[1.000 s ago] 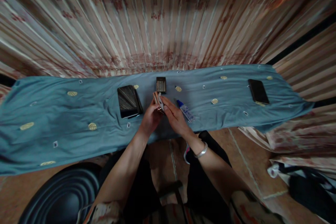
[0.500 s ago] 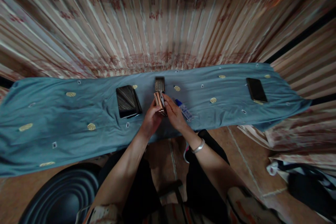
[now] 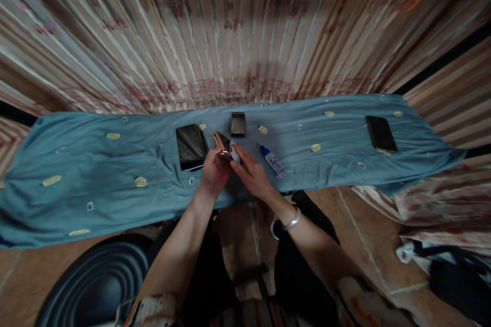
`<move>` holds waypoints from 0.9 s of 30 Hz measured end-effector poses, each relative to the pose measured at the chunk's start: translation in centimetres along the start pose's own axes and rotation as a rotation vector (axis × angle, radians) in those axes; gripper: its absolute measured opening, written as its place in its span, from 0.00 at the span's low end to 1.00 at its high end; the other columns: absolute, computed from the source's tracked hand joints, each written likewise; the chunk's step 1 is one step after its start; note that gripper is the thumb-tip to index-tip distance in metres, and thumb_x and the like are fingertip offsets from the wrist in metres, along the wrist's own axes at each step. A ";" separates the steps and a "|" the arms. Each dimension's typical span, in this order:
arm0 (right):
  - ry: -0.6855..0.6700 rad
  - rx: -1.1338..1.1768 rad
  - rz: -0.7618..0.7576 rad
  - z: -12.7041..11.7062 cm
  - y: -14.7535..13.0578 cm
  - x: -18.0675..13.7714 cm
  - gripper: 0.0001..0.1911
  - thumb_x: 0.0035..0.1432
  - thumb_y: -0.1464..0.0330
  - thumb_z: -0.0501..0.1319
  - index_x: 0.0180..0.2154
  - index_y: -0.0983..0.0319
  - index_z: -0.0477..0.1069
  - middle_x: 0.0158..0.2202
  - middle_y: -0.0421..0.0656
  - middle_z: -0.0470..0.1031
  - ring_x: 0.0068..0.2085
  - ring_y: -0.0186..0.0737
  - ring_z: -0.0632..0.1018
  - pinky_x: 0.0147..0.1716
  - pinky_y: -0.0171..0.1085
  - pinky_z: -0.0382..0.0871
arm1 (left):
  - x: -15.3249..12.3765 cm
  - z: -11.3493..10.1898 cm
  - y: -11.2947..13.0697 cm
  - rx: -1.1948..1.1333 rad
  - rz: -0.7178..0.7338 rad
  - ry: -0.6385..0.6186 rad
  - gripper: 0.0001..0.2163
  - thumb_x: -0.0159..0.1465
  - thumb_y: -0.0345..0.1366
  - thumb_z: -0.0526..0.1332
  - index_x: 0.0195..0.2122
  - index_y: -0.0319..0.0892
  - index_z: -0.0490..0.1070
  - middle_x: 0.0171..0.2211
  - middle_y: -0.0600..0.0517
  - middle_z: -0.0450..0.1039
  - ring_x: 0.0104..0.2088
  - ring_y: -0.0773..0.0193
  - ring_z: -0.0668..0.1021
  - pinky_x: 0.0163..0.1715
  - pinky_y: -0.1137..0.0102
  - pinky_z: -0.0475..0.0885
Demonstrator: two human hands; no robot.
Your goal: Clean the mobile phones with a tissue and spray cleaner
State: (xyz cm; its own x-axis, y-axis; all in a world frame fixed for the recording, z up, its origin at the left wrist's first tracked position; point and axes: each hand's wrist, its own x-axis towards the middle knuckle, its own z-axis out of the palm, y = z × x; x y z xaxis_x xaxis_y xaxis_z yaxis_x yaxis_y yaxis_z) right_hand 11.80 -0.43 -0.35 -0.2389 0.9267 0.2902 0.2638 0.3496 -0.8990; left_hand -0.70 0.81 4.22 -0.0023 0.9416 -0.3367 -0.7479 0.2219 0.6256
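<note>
My left hand (image 3: pixel 215 171) is closed around a shiny copper-coloured object (image 3: pixel 223 145), small and slim, held tilted just above the cloth. I cannot tell exactly what kind of thing it is. My right hand (image 3: pixel 253 172) pinches a pale piece (image 3: pixel 234 153) on the object's right side; whether it is joined to the object is unclear. Behind the hands stands a small dark box (image 3: pixel 238 125), its top blurred out. A marker pen (image 3: pixel 273 162) with a blue cap lies right of my right hand. Left of my hands is a flat black glossy case (image 3: pixel 190 147).
A blue-green cloth (image 3: pixel 92 163) with yellow patterns covers the long narrow table. Toward its right end lies a black phone (image 3: pixel 381 134). A patterned curtain (image 3: pixel 230 51) hangs right behind the table. On the floor, a black ridged round item (image 3: pixel 99 286) stands at lower left.
The copper object has tilted and moved left, away from the dark box. My right fingers now sit lower along the pale piece. The view has shifted slightly.
</note>
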 end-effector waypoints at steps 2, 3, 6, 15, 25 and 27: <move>-0.006 -0.053 -0.022 0.0 0.0 -0.1 0.32 0.66 0.56 0.59 0.68 0.58 0.63 0.68 0.48 0.66 0.69 0.46 0.67 0.70 0.50 0.58 | 0.0 0.1 0.0 -0.013 0.006 0.022 0.07 0.62 0.33 0.59 0.27 0.42 0.71 0.21 0.57 0.71 0.23 0.71 0.74 0.31 0.74 0.70; 0.001 -0.077 -0.027 0.0 0.1 -0.1 0.31 0.66 0.58 0.59 0.67 0.59 0.63 0.68 0.50 0.67 0.69 0.47 0.68 0.70 0.51 0.58 | 0.0 0.1 0.0 -0.027 0.002 0.024 0.08 0.63 0.32 0.59 0.26 0.42 0.71 0.21 0.57 0.71 0.22 0.71 0.73 0.31 0.74 0.70; 0.027 -0.124 -0.034 -0.3 0.0 0.1 0.28 0.67 0.61 0.57 0.66 0.59 0.65 0.65 0.51 0.70 0.66 0.50 0.70 0.69 0.53 0.60 | -0.2 0.3 -0.3 -0.058 -0.031 -0.001 0.09 0.65 0.31 0.56 0.29 0.41 0.73 0.24 0.56 0.74 0.26 0.70 0.75 0.37 0.73 0.72; 0.144 -0.161 -0.023 -2.5 -0.4 0.9 0.24 0.67 0.59 0.54 0.59 0.63 0.71 0.55 0.54 0.79 0.56 0.52 0.79 0.57 0.49 0.72 | -0.9 0.4 -0.2 -0.027 -0.117 -0.018 0.13 0.68 0.46 0.57 0.37 0.44 0.75 0.37 0.48 0.81 0.43 0.59 0.82 0.50 0.63 0.74; 0.296 0.297 0.241 -5.2 0.3 2.4 0.26 0.55 0.45 0.64 0.38 0.61 0.78 0.33 0.41 0.81 0.35 0.41 0.78 0.38 0.38 0.73 | -0.9 -0.8 -0.1 0.096 -0.183 -0.027 0.23 0.63 0.58 0.59 0.44 0.41 0.73 0.39 0.41 0.82 0.47 0.50 0.83 0.54 0.56 0.72; 0.278 0.438 0.305 -5.5 0.1 2.4 0.28 0.51 0.43 0.66 0.36 0.60 0.78 0.31 0.40 0.80 0.32 0.39 0.78 0.34 0.36 0.72 | -1.0 -0.8 0.0 0.115 -0.196 -0.048 0.25 0.64 0.60 0.56 0.43 0.41 0.73 0.37 0.41 0.82 0.45 0.50 0.84 0.52 0.57 0.73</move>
State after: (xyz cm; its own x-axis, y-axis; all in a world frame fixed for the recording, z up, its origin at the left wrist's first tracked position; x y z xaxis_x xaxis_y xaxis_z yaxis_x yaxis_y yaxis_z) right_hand 16.40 2.59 2.10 0.0563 0.9982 0.0193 -0.1419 0.0272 -0.9895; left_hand -1.23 -0.32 4.05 0.1691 0.8881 -0.4274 -0.6500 0.4265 0.6290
